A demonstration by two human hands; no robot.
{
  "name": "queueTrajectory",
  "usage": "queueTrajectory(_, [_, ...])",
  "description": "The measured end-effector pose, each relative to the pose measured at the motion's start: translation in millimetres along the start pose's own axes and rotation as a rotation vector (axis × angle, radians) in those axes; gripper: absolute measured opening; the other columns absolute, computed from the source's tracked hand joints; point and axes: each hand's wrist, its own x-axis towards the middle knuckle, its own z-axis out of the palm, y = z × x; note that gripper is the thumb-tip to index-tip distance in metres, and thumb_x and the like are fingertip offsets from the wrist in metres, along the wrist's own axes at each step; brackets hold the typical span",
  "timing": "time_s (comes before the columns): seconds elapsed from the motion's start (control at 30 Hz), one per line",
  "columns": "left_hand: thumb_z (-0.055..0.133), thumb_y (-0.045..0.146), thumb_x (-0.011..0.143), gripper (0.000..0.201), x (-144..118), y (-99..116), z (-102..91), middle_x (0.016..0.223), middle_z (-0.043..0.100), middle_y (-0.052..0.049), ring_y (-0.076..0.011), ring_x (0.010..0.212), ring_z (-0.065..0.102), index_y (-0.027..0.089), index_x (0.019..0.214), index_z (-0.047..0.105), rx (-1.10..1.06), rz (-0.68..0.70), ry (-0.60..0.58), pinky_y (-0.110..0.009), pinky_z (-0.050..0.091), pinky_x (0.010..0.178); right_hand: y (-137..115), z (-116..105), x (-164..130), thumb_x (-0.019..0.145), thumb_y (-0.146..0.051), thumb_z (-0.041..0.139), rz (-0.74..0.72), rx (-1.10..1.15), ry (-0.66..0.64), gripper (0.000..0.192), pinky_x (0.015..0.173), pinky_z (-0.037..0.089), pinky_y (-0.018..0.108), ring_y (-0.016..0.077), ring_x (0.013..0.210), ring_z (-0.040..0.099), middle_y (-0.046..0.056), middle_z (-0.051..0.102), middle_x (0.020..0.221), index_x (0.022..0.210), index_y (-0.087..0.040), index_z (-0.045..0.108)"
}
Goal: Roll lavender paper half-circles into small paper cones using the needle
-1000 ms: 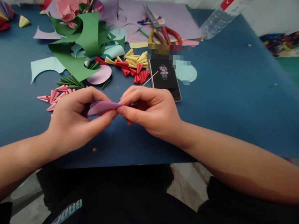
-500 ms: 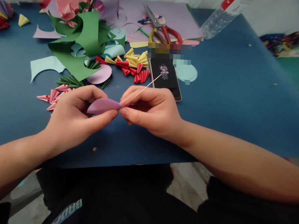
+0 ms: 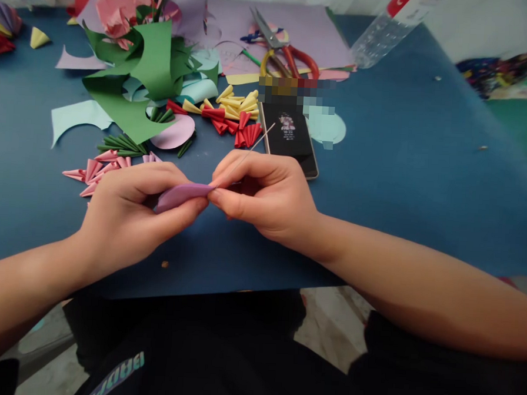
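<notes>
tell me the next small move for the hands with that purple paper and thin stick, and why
Probably keep rolling the purple paper tighter around the thin stick. The left hand pinches the curled piece, the right hand grips the stick at its pointed end, and the paper looks only partly curled. The finished pink cones on the blue table are much narrower.

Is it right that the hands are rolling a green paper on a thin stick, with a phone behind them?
Not quite. The paper is purple, not green, as the head view shows. The left hand and right hand do pinch it on a thin stick, with the phone behind.
</notes>
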Motion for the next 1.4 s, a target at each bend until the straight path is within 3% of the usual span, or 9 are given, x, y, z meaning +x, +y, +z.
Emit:
queueTrajectory(0.37, [0.079,0.021,0.099,0.011,-5.8,2.8,3.9,0.086,0.08,0.0,-0.018,0.07,0.071,0.03,0.094,0.083,0.118,0.188,0.054,-0.034,0.057,0.063,-1.0,2.9,-2.0,0.081,-0.023,0.101,-0.087,-0.144,0.028,0.016,0.063,0.056,0.023,0.0135,0.077,0.068,0.002,0.078,0.084,0.081,-0.018,0.085])
queueTrajectory(0.53, [0.079,0.021,0.101,0.013,-5.1,2.5,4.3,0.088,0.078,0.002,-0.0166,0.072,0.069,0.032,0.095,0.082,0.099,0.201,0.078,-0.035,0.056,0.064,-5.3,3.2,-4.7,0.09,-0.022,0.091,-0.108,-0.243,0.015,0.007,0.065,0.059,0.024,0.0136,0.083,0.07,0.004,0.079,0.095,0.096,-0.021,0.091])
queueTrajectory(0.7, [0.08,0.02,0.1,0.011,-5.0,0.4,6.2,0.086,0.078,0.002,-0.016,0.073,0.069,0.028,0.092,0.082,0.059,0.156,0.079,-0.033,0.054,0.065,-5.0,5.2,-5.2,0.092,-0.019,0.089,-0.154,-0.249,0.034,0.003,0.062,0.056,0.023,0.0126,0.078,0.069,0.004,0.079,0.092,0.089,-0.019,0.088])
queueTrajectory(1.0, [0.078,0.021,0.1,0.013,-6.8,4.3,6.0,0.087,0.078,0.001,-0.0179,0.076,0.07,0.028,0.091,0.083,0.011,0.02,0.058,-0.033,0.053,0.066,-3.9,6.0,-5.2,0.086,-0.02,0.099,-0.084,-0.151,0.048,0.014,0.057,0.053,0.023,0.011,0.07,0.068,0.003,0.078,0.089,0.084,-0.017,0.086])
queueTrajectory(1.3, [0.078,0.019,0.099,0.012,-7.4,4.3,5.9,0.087,0.078,0.0,-0.0173,0.075,0.07,0.028,0.094,0.084,0.011,0.037,0.052,-0.032,0.053,0.066,-1.8,5.7,-5.7,0.09,-0.016,0.093,-0.218,-0.225,0.019,0.008,0.056,0.055,0.02,0.0102,0.07,0.069,0.004,0.079,0.089,0.088,-0.015,0.086])
queueTrajectory(1.4, [0.078,0.019,0.098,0.012,-7.2,4.0,6.1,0.083,0.077,0.001,-0.0175,0.074,0.069,0.027,0.092,0.083,0.019,0.046,0.054,-0.032,0.053,0.067,-0.5,6.1,-5.1,0.089,-0.014,0.092,-0.184,-0.197,0.03,0.009,0.057,0.054,0.02,0.0101,0.072,0.069,0.004,0.079,0.09,0.086,-0.015,0.084])
